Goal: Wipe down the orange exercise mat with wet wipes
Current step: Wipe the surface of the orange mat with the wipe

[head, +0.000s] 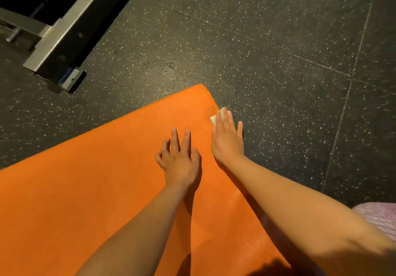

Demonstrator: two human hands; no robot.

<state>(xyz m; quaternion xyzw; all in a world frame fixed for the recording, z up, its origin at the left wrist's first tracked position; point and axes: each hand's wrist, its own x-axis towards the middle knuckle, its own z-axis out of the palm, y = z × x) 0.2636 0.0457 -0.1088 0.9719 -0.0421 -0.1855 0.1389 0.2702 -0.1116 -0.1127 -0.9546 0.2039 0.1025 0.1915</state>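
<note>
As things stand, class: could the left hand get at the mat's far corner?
Probably yes: bare orange mat lies between the left hand and that corner; the right hand, pressing the wipe, sits aside.

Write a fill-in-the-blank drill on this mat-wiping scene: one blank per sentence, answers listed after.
1. The right hand presses the folded white wet wipe at the edge of the exercise mat, whose colour is ____.
2. The left hand rests on the mat and holds ____.
3. The wipe lies near the mat's far ____.
4. The grey metal frame stands on the dark speckled ____.
Missing words: orange; nothing; corner; floor.
</note>
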